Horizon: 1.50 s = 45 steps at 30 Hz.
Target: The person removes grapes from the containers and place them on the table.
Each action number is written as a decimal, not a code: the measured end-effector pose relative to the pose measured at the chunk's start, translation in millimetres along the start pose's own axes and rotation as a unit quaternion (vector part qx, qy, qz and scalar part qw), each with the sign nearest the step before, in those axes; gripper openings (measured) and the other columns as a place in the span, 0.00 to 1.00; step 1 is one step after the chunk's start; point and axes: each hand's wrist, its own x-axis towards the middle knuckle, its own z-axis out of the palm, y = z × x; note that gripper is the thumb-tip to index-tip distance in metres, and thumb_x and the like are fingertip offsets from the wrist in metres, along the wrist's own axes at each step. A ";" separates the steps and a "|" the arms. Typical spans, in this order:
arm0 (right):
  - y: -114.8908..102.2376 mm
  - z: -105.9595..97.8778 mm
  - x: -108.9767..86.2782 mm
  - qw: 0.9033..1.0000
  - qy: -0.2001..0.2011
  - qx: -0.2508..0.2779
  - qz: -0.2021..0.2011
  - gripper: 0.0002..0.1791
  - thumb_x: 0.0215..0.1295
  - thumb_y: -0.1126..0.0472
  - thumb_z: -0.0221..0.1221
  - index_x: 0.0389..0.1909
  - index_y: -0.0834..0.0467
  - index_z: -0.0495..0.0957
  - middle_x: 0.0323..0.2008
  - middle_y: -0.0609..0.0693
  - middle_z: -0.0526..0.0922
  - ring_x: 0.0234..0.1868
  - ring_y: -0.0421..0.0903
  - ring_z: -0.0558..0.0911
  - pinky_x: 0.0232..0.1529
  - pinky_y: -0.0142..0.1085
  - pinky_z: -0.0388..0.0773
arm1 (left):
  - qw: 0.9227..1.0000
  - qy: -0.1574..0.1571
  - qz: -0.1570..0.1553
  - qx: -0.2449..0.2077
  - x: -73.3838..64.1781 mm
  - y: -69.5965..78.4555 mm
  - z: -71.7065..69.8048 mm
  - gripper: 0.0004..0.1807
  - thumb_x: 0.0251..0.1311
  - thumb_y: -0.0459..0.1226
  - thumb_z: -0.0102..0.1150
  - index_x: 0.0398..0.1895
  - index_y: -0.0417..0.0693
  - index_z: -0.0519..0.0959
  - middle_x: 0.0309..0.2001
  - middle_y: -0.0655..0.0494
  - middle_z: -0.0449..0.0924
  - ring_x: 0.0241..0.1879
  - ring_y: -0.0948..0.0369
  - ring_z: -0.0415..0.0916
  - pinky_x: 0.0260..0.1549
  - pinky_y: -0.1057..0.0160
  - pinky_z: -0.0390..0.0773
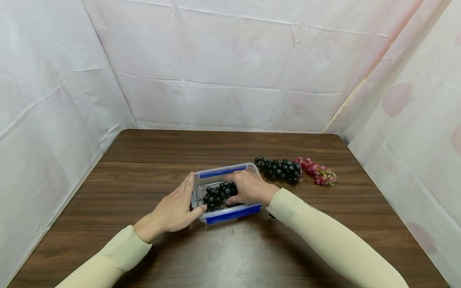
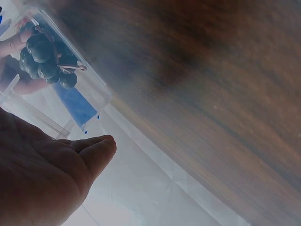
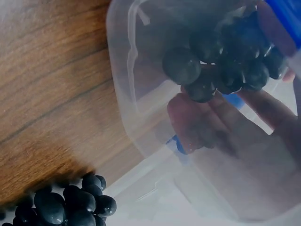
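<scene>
A clear plastic food container [image 1: 197,186] with blue clip flaps stands on the table. Inside it lies a bunch of black grapes [image 1: 216,195], also visible through the clear wall in the right wrist view. My right hand [image 1: 248,187] reaches in from the right and holds the bunch's right end between thumb and fingers. Against the container's left side, my left hand [image 1: 174,208] rests with straight fingers, its thumb by the near left corner. The left wrist view shows the bunch's stem [image 2: 70,67] among the grapes.
Right of the container, a second bunch of black grapes [image 1: 279,170] lies on the brown wooden table [image 1: 158,148]. Touching or close beside it is a bunch of red grapes [image 1: 317,170] with green stems. White sheeting [image 1: 216,72] hangs behind and at both sides.
</scene>
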 end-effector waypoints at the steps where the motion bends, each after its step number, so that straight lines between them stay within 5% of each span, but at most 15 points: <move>1: -0.3 0.3 0.3 1.000 -0.002 0.000 0.001 0.38 0.58 0.42 0.73 0.68 0.50 0.77 0.64 0.50 0.79 0.63 0.50 0.78 0.59 0.46 0.79 | 1.000 0.001 0.000 0.000 0.0 0.0 0.0 0.58 0.69 0.61 0.52 0.82 0.37 0.33 0.82 0.38 0.38 0.79 0.46 0.46 0.71 0.45 0.62; 35: 2.4 1.9 3.2 1.000 -0.003 0.022 -0.015 0.28 0.66 0.52 0.70 0.65 0.55 0.80 0.59 0.51 0.84 0.53 0.44 0.85 0.53 0.40 0.82 | 1.000 0.000 -0.001 -0.002 -0.7 0.3 0.0 0.57 0.70 0.61 0.52 0.82 0.38 0.32 0.82 0.40 0.36 0.80 0.47 0.45 0.72 0.45 0.60; 41: 5.0 1.3 2.9 0.999 0.007 0.043 -0.027 0.27 0.65 0.52 0.69 0.63 0.56 0.81 0.56 0.52 0.85 0.34 0.36 0.85 0.48 0.37 0.83 | 1.000 -0.001 -0.002 -0.004 -0.2 -0.2 -0.1 0.58 0.70 0.61 0.52 0.82 0.38 0.32 0.82 0.40 0.36 0.80 0.46 0.45 0.72 0.44 0.60; 45: 6.3 1.0 1.7 0.997 0.009 0.062 -0.034 0.26 0.65 0.53 0.70 0.62 0.57 0.81 0.54 0.52 0.86 0.17 0.32 0.74 0.43 0.34 0.81 | 1.000 -0.004 -0.002 -0.006 0.0 -0.1 -0.1 0.58 0.70 0.61 0.52 0.82 0.38 0.31 0.82 0.40 0.36 0.80 0.47 0.45 0.72 0.44 0.60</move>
